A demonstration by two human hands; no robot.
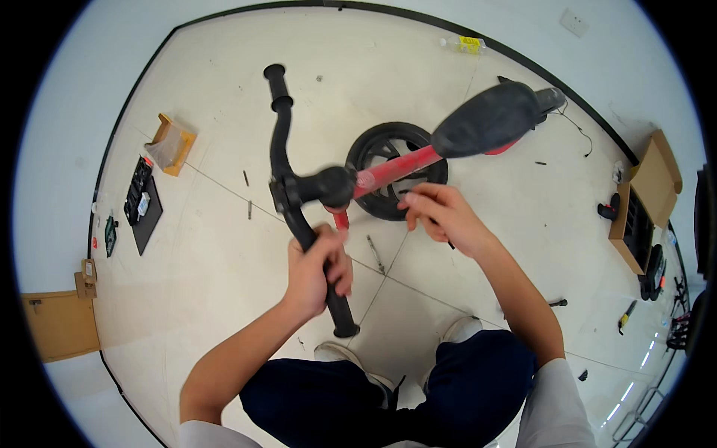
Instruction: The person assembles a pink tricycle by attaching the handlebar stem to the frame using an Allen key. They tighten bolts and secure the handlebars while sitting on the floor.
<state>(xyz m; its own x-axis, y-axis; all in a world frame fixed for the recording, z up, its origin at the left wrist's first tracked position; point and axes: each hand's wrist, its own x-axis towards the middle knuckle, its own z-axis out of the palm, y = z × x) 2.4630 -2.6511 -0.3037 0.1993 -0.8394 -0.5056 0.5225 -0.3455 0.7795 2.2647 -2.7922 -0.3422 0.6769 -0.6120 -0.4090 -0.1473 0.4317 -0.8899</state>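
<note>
A small bike with a red frame (403, 167), a black saddle (489, 119) and a black handlebar (282, 138) stands before me, its handlebar to the left. My left hand (317, 272) is wrapped round the near arm of the handlebar, above the end grip. To the right of the frame, my right hand (447, 216) pinches a thin dark rod-like tool; its ends peek out, but its exact kind is hidden by the fingers. A black spoked wheel (396, 128) shows behind the frame; whether it is attached I cannot tell. Below the handlebar joint, a short red tube (341, 220) is partly covered.
A silver tool (376, 254) lies on the tiled floor between the hands and feet. At the right are an open cardboard box (631, 224) and a yellow-black cutter (627, 317). A smaller box (173, 145) and black parts (138, 190) lie left; a bottle (464, 45) is by the far wall.
</note>
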